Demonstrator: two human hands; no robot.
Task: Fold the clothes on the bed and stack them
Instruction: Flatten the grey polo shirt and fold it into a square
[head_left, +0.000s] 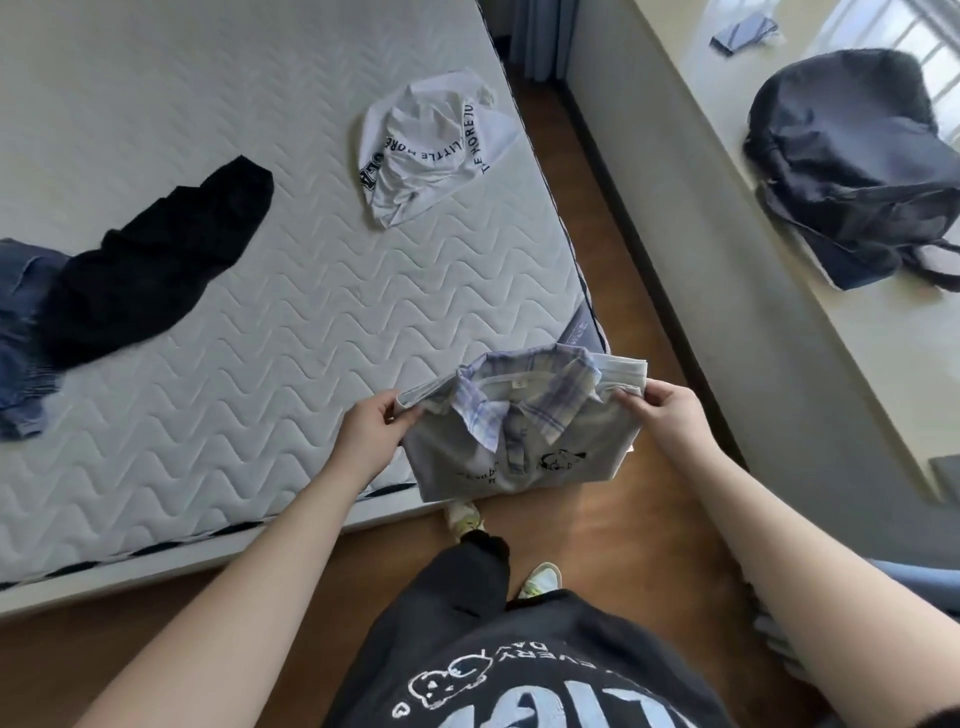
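A folded grey shirt with a blue plaid collar (524, 441) hangs over the bed's near right corner, held up between both hands. My left hand (370, 427) pinches its left shoulder edge and my right hand (670, 415) pinches its right shoulder edge. On the bed (270, 322) lie a crumpled white T-shirt with black lettering (431, 150), a black garment (156, 265) and a blue denim piece (23, 332) at the left edge, all unfolded.
Wooden floor (613, 218) runs along the bed's right side. A windowsill ledge (852, 364) on the right carries a dark bag (852, 156) and a small blue item (743, 34). My legs and shoes stand at the bed's corner.
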